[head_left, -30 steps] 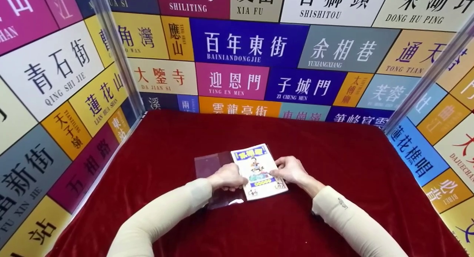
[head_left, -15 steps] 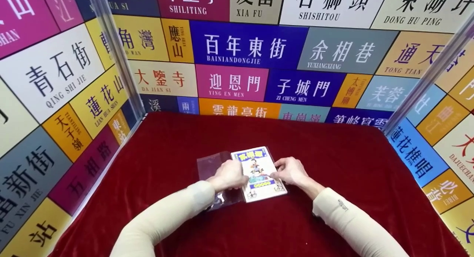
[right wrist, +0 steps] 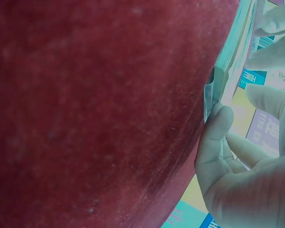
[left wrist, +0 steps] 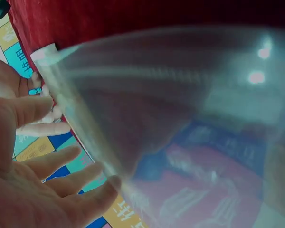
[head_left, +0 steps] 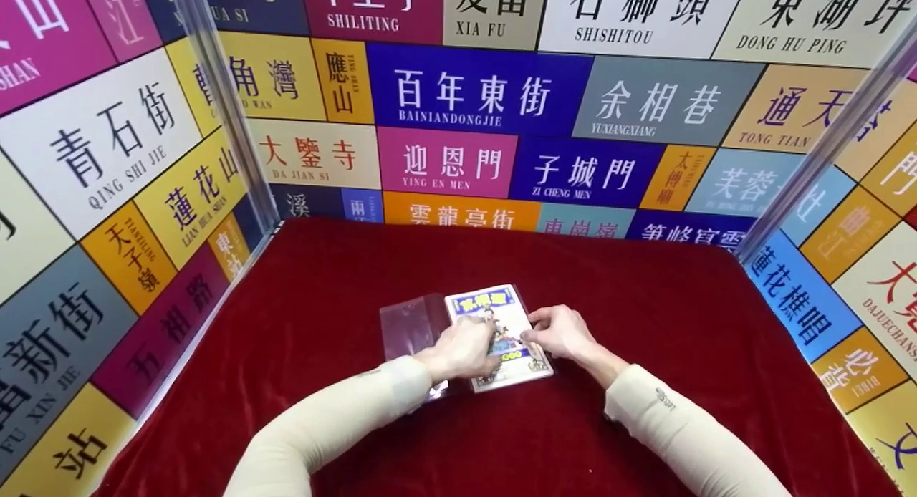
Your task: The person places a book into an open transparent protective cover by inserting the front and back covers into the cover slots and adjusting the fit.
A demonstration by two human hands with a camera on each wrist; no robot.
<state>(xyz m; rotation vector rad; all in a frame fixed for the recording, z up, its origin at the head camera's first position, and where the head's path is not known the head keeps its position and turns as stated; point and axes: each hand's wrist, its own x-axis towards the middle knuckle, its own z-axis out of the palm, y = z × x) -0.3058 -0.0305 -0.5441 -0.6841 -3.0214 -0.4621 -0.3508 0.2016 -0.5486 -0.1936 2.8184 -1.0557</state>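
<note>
On the left stands a wall of colourful sign panels [head_left: 107, 196], meeting the red cloth [head_left: 322, 282] that covers the table. Near the middle we see a clear plastic sleeve [head_left: 408, 325] lying flat, its open flap spread to the left of a small booklet [head_left: 494, 318] whose right half sits inside the sleeve.

Our left hand [head_left: 462, 350] rests on the booklet's left side with fingers straight and slightly spread, as the left wrist view confirms [left wrist: 33, 156], probably to press the cover flat and keep it from sliding. From that wrist the plastic [left wrist: 180, 118] rises as a blurred sheet close to the lens.

Our right hand [head_left: 562, 332] pinches the booklet's right edge, thumb [right wrist: 216, 128] against the plastic-wrapped rim [right wrist: 228, 71], seemingly to steady it.

Farther right another sign wall [head_left: 824, 289] closes the scene.
</note>
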